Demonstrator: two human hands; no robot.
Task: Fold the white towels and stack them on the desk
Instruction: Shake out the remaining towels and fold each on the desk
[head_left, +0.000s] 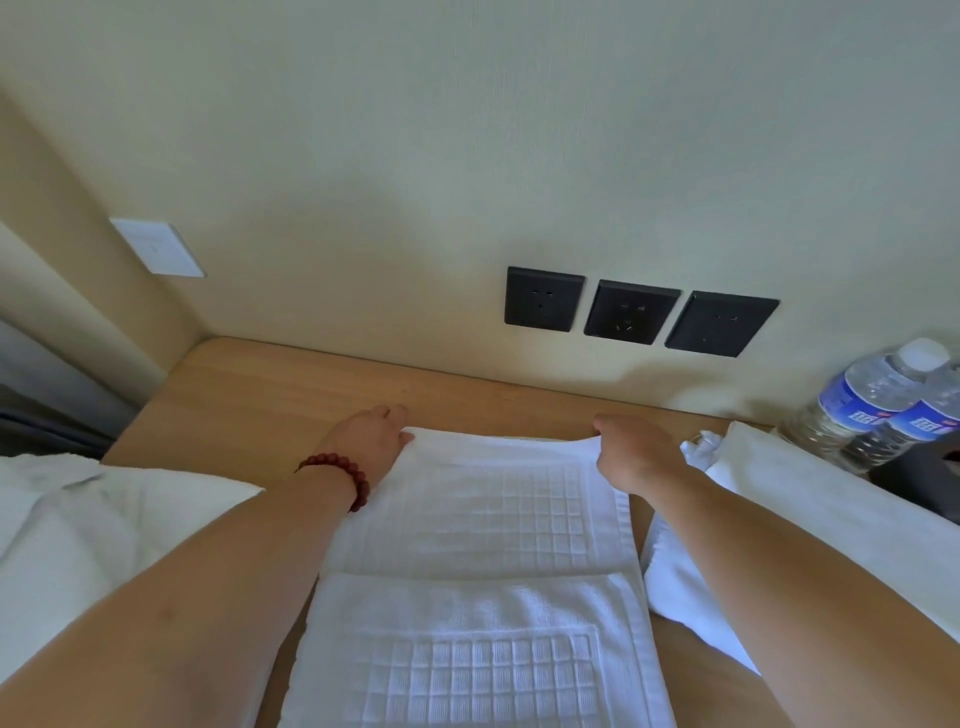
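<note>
A white checked towel (467, 525) lies flat along the middle of the wooden surface (249, 395), its far edge toward 12 o'clock; the left hand (366, 439) grips the far left corner with curled fingers, and the right hand (631, 452) pinches the far right corner, lifting it slightly. More white towels sit at 3 o'clock (810, 499) and 9 o'clock (88, 525). Two water bottles (872, 410) stand at 2 o'clock, below three black wall sockets (631, 312).
</note>
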